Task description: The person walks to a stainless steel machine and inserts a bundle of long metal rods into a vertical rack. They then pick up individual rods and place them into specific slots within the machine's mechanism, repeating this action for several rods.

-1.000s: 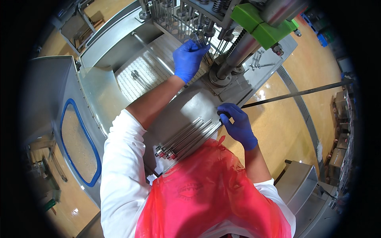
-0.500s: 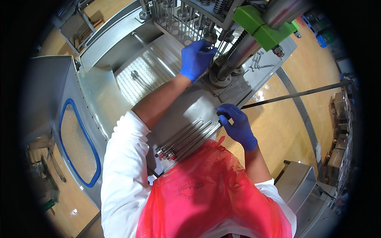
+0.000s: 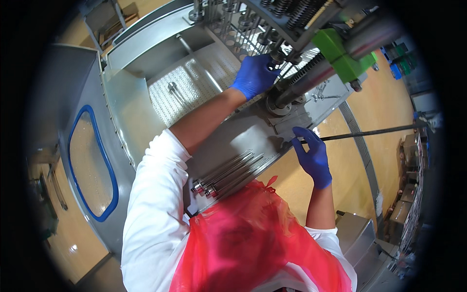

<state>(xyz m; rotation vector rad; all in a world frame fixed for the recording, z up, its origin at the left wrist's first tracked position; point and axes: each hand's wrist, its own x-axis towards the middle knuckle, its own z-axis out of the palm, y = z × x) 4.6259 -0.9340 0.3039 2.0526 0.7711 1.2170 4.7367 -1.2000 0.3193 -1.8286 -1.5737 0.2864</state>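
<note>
My left hand (image 3: pixel 255 75), in a blue glove, reaches far up over the steel machine deck (image 3: pixel 243 134) and closes around a dark round fitting (image 3: pixel 278 56) below a row of coil springs (image 3: pixel 292 12). My right hand (image 3: pixel 314 156), also gloved, rests at the deck's right edge with its fingers apart. The near end of a long dark rod (image 3: pixel 369 132) lies at its fingertips. Several shiny metal rods (image 3: pixel 224 173) lie side by side on the deck just in front of my red apron (image 3: pixel 243 238).
A perforated steel tray (image 3: pixel 194 82) with one loose pin sits at the back left. A thick shaft with a green block (image 3: pixel 343 53) slants across the upper right. A steel panel with a blue-rimmed window (image 3: pixel 90 160) stands at left. Shelves line the far right.
My left hand has moved up and away from me, from open over the deck to closed on the fitting by the springs. My right hand has stayed at the deck edge.
</note>
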